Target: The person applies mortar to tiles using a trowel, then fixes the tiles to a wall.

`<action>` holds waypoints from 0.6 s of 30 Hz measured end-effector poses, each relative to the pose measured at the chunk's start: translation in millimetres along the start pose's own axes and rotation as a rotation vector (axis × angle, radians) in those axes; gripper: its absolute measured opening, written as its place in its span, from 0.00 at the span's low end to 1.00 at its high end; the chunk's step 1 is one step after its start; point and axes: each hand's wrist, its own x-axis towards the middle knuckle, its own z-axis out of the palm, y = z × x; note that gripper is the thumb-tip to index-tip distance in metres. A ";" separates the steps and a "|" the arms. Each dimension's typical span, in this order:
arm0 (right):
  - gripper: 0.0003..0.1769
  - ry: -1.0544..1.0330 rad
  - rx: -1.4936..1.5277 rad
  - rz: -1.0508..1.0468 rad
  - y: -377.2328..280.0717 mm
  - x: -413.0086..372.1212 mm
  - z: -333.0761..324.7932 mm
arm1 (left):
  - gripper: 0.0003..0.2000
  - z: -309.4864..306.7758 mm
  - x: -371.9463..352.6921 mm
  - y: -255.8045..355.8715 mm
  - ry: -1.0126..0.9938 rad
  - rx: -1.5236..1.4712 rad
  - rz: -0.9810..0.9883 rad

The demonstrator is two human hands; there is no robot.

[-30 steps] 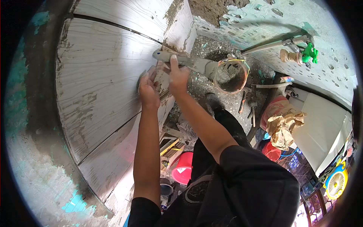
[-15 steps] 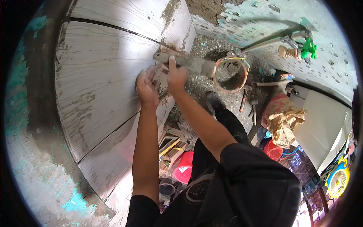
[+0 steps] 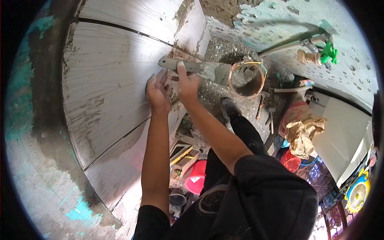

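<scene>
My right hand (image 3: 188, 86) is wrapped round a mortar-smeared putty knife (image 3: 206, 71), its thumb along the handle. The rounded handle end, with a small hole, points left, and the blade points right towards a round bucket (image 3: 229, 80). Grey mortar sits on the blade near the bucket's rim. Close beside it, my left hand (image 3: 158, 96) is palm-up with loosely curled, parted fingers. Nothing shows in that hand. Both hands are in front of pale wood-grain tiles (image 3: 116, 80) with dried mortar smears. Wet mortar (image 3: 245, 76) lies inside the bucket.
A green-handled tap (image 3: 329, 53) juts from the pitted wall at right. A hammer (image 3: 260, 107) lies on the floor near my foot. Crumpled brown paper (image 3: 302, 136), a red bucket (image 3: 196, 178) and a yellow-blue fan (image 3: 357, 194) are around me.
The putty knife was blurred by motion and now appears sharp, its handle end slightly farther left. My hands stay close together, and the whole view has shifted a little.
</scene>
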 end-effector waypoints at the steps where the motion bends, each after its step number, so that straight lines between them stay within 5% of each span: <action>1: 0.13 0.004 0.011 -0.011 -13.2 0.5 5.1 | 0.25 3.0 3.2 1.9 -0.001 -0.006 0.015; 4: 0.14 0.042 -0.174 -0.156 -4.4 -8.3 3.3 | 0.24 -3.1 6.7 -1.6 -0.046 -0.034 0.008; 7: 0.14 -0.096 -0.296 0.077 -23.4 -10.2 2.9 | 0.23 -16.1 12.7 -10.1 -0.114 -0.059 -0.014; 11: 0.10 -0.082 -0.110 -0.199 -6.1 -11.0 9.9 | 0.22 -6.0 9.9 -3.1 -0.093 -0.003 0.060; 14: 0.16 -0.055 -0.297 -0.130 1.7 -0.9 1.2 | 0.21 -4.4 3.6 -8.2 -0.056 0.074 0.067; 18: 0.15 -0.139 -0.160 -0.066 -1.7 -0.9 0.8 | 0.21 3.5 -7.3 2.3 0.037 0.089 0.030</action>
